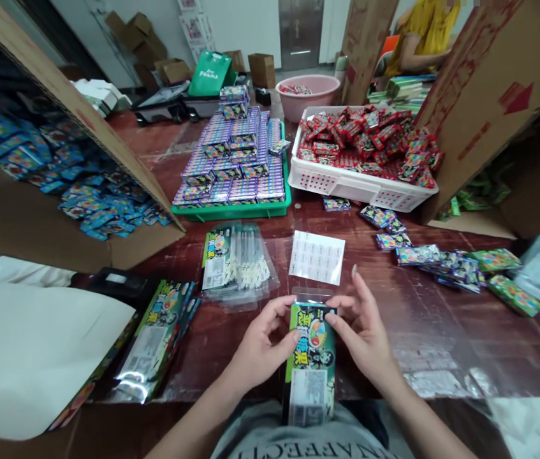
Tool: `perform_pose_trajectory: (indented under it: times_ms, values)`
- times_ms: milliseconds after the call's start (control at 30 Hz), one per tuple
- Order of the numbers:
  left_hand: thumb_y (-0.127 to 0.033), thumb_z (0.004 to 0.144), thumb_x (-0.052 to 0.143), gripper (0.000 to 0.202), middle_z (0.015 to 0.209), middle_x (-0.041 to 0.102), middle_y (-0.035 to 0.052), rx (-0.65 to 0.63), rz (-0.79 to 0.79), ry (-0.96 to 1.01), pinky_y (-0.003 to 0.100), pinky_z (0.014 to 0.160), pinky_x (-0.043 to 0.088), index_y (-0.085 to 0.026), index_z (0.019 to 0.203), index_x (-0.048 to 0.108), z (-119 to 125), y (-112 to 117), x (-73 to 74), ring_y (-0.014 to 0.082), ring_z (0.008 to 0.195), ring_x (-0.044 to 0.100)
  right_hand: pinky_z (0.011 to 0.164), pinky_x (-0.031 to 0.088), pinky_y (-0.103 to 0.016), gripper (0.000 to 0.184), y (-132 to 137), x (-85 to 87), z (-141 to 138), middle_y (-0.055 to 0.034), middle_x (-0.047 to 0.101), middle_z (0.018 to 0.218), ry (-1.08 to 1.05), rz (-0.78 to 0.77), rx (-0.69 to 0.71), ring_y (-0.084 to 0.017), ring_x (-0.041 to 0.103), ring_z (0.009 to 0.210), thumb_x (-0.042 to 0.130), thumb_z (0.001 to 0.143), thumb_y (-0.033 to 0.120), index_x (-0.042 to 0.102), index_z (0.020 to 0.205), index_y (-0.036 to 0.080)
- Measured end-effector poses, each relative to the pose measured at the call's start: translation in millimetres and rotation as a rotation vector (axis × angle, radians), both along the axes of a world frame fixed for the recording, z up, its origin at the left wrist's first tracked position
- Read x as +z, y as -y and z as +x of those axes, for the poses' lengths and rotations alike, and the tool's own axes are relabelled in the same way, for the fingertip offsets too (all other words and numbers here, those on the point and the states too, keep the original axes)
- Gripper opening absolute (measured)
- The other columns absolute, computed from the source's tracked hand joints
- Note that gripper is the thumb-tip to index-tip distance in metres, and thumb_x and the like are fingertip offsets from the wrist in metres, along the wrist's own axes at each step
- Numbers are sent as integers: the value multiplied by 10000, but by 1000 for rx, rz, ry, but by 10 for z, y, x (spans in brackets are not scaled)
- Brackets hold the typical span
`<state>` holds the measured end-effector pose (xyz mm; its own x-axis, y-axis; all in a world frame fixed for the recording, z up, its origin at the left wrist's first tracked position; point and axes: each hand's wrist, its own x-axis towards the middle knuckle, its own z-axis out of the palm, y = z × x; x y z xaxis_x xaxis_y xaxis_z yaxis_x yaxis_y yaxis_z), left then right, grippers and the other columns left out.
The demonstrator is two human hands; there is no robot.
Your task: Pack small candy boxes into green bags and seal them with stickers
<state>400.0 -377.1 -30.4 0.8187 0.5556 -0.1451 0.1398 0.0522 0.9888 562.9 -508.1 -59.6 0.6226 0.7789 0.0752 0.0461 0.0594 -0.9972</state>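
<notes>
A green and black candy bag (312, 357) with large colourful Chinese characters is held upright in front of my body, its lower end against my shirt. My left hand (270, 344) grips its left edge, thumb on the printed front. On the right edge, my right hand (363, 335) pinches the top corner between thumb and index finger, its other fingers raised. A clear plastic flap (312, 294) sticks up above the print. Just beyond lies a white sheet of round stickers (317, 257). Left of that sheet is a fanned stack of flat clear-and-green bags (238, 264).
Filled bags (152, 341) lie left. Behind stand a green tray (236, 211) of stacked purple packets and a white basket (360, 185) of red packets. Loose packets (442, 261) lie right. Cardboard boxes (121, 146) flank both sides. A person in yellow (420, 41) sits at the back right.
</notes>
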Motion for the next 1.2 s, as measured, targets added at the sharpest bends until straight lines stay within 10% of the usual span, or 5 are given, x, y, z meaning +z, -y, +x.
perform_pose_trajectory:
  times_ms: [300, 500, 900, 1200]
  values:
    - [-279, 943, 608, 95, 1189, 672, 82, 74, 69, 19, 383, 1002, 470, -191, 974, 628, 52, -165, 90, 206, 1112, 628, 851, 595, -411, 921, -13, 6, 4, -103, 515, 1373, -7, 3, 38, -186, 669, 942, 626, 937, 287, -8, 1592, 409]
    - [-322, 921, 641, 152, 1084, 705, 70, 72, 43, -9, 350, 914, 511, -193, 996, 663, 108, -127, 156, 200, 1035, 651, 998, 523, -498, 849, -30, 161, 57, -4, 628, 902, -15, 68, 83, -220, 669, 954, 621, 934, 247, 100, 1594, 365]
    - [-326, 844, 690, 137, 903, 757, 49, 17, -2, -220, 375, 856, 526, -190, 843, 694, 344, -265, 438, 192, 859, 681, 725, 536, -345, 947, -162, 379, 213, 12, 639, 840, -284, -100, 56, -167, 611, 746, 723, 834, 286, 157, 1593, 287]
    - [-328, 875, 698, 134, 1029, 761, 57, -133, -6, -134, 384, 894, 524, -205, 918, 726, 333, -286, 345, 203, 957, 689, 787, 534, -360, 864, 38, 342, 341, 11, 634, 865, -212, -118, 189, -164, 614, 794, 676, 905, 322, 157, 1596, 319]
